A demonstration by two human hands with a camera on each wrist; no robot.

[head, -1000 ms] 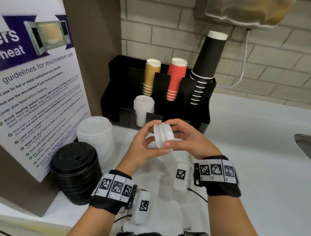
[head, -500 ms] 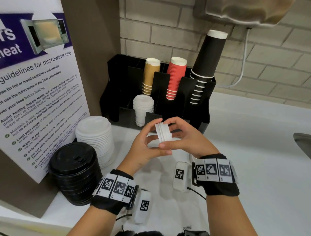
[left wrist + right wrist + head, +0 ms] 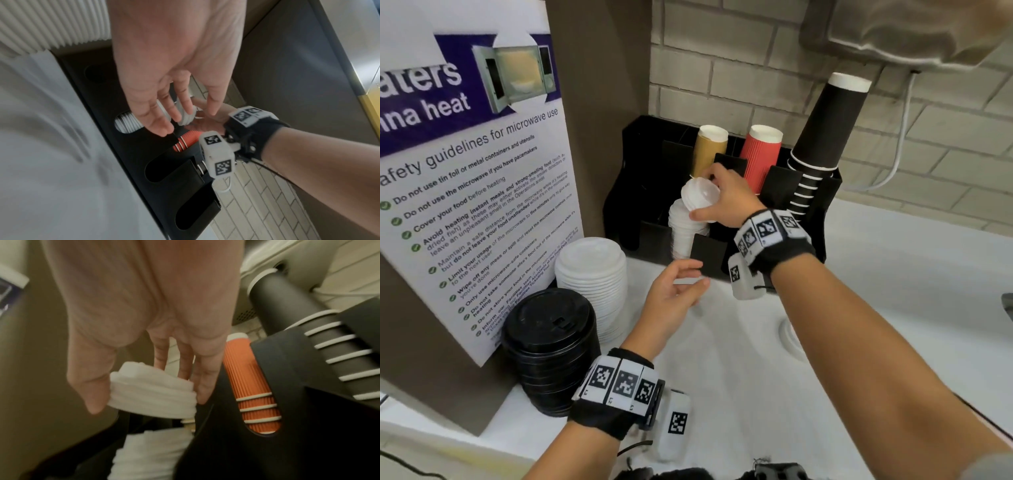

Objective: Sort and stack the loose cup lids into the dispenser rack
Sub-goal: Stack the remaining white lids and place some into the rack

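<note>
Over the dispenser rack (image 3: 726, 253), front-left slot, my right hand (image 3: 729, 197) holds a small batch of white lids (image 3: 700, 197), thumb below & fingers curled over the top, tilted, just above the white lid stack (image 3: 681, 233) already sitting in that slot. In the right wrist view the lids (image 3: 152, 395) are pinched betw. thumb and fingers, w/ the slot stack (image 3: 148, 454) right under. My left hand (image 3: 674, 298) hangs loose above the counter (image 3: 893, 308) in front of the rack, fingers relaxed, palm half up, holding nothing. Rack's back row: tan cups (image 3: 709, 150), red ribbed cups (image 3: 762, 157), tall black cups (image 3: 825, 137) leaning right. On the counter to the left: a stack of bigger white lids (image 3: 594, 277) and, nearer me, a stack of black lids (image 3: 551, 346), the two touching or nearly so. Microwave safety poster (image 3: 469, 171) stands behind them. One more white lid (image 3: 791, 337) lies flat on the counter, partly hidden under my right forearm.
</note>
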